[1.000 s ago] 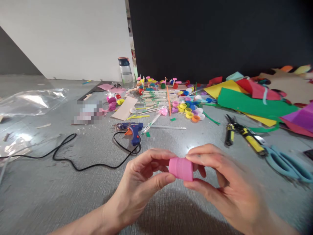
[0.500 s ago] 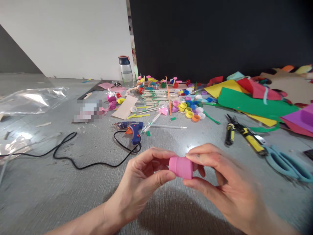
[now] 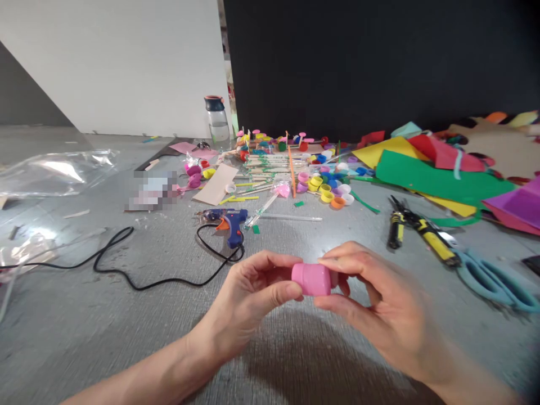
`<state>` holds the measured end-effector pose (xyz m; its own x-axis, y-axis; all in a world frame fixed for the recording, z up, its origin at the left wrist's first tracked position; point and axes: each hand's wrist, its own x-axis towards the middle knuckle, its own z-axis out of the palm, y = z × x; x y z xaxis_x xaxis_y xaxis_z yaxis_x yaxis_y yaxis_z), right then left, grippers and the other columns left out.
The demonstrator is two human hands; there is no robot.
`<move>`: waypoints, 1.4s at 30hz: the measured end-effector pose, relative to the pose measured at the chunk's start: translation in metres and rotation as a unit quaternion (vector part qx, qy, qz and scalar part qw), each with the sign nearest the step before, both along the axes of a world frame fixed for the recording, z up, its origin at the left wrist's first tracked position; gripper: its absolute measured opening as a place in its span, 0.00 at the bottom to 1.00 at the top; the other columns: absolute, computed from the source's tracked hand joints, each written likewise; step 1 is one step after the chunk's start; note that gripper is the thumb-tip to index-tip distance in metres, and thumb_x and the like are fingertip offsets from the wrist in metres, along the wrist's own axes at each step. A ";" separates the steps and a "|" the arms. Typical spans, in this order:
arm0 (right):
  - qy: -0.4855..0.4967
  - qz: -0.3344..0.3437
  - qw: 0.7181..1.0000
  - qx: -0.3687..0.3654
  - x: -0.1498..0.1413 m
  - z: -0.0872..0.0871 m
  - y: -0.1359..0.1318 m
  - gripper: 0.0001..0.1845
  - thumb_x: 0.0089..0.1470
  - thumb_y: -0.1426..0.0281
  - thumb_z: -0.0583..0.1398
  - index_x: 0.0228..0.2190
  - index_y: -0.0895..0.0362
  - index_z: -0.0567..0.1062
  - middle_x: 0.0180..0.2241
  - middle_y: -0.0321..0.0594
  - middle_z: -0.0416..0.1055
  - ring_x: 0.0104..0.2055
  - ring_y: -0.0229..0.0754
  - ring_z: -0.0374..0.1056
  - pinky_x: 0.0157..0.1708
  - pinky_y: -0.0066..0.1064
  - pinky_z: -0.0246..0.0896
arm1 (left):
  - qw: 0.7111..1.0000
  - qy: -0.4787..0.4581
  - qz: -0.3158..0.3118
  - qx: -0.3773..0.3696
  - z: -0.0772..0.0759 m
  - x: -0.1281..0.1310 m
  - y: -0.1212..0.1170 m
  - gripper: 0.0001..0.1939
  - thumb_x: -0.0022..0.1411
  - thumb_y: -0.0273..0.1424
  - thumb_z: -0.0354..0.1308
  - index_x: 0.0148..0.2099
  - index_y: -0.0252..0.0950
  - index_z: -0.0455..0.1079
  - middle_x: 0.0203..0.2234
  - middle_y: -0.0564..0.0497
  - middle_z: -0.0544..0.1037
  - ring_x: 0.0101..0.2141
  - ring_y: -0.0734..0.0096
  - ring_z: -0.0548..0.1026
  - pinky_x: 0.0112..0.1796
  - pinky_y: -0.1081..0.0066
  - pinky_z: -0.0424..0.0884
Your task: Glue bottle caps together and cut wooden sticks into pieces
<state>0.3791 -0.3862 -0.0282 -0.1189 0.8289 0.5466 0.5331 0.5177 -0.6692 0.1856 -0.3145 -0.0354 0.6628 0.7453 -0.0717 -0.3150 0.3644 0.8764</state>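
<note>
Two pink bottle caps (image 3: 311, 279), seemingly joined end to end, are held sideways above the grey table. My left hand (image 3: 253, 298) pinches their left end between thumb and fingers. Around the right end are the fingertips of my right hand (image 3: 375, 304); the index finger touches the upper edge and the thumb lies just under the lower one. A bit of pink also shows at the right end, partly hidden by the fingers. Beyond my left hand lies a blue glue gun (image 3: 232, 222) with an orange trigger.
A black cord (image 3: 156, 284) loops across the left. Coloured bottle caps (image 3: 327, 194) and wooden sticks (image 3: 270, 163) are spread at the back, near a water bottle (image 3: 218, 124). On the right lie pliers (image 3: 434, 239), blue-handled scissors (image 3: 489, 281) and coloured sheets (image 3: 439, 177). Clear plastic (image 3: 54, 171) lies left.
Both hands have risen slightly with the pink bottle caps. My right fingers have shifted at the right end, and the thumb has come a little away from the lower edge.
</note>
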 end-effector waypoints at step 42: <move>-0.039 -0.049 0.997 -0.052 0.039 0.009 0.014 0.10 0.65 0.66 0.60 0.48 0.50 0.74 0.39 0.37 0.77 0.37 0.40 0.74 0.31 0.29 0.68 | 0.996 0.043 -0.065 0.042 0.006 0.040 0.032 0.11 0.58 0.33 0.70 0.42 0.35 0.77 0.32 0.50 0.82 0.31 0.75 0.77 0.37 0.74 0.72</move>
